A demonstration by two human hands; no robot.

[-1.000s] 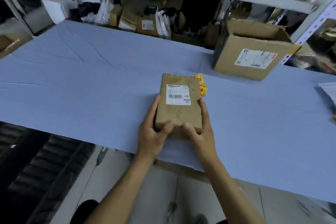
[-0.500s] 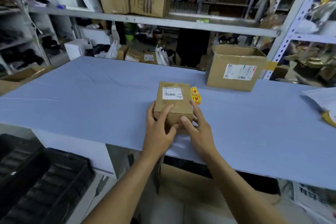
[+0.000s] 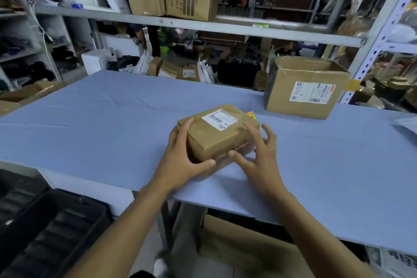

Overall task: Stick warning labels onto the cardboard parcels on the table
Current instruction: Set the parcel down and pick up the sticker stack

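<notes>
A small brown cardboard parcel (image 3: 222, 136) with a white shipping label on top lies turned at an angle on the blue table (image 3: 101, 124). My left hand (image 3: 182, 156) grips its left end, thumb under the front corner. My right hand (image 3: 259, 156) holds its right side, thumb on the front face and fingers spread over the far edge. Yellow and red warning labels (image 3: 251, 116) lie on the table just behind the parcel, mostly hidden by it.
A larger open cardboard box (image 3: 306, 88) with a shipping label stands at the back right of the table. White paper (image 3: 407, 123) lies at the right edge. Metal shelving full of boxes runs behind. A black crate (image 3: 45, 232) sits on the floor at the left.
The parcel has been turned counter-clockwise and its near end lifted slightly. My right hand's fingers have spread wider. The camera has tilted up, showing more shelving.
</notes>
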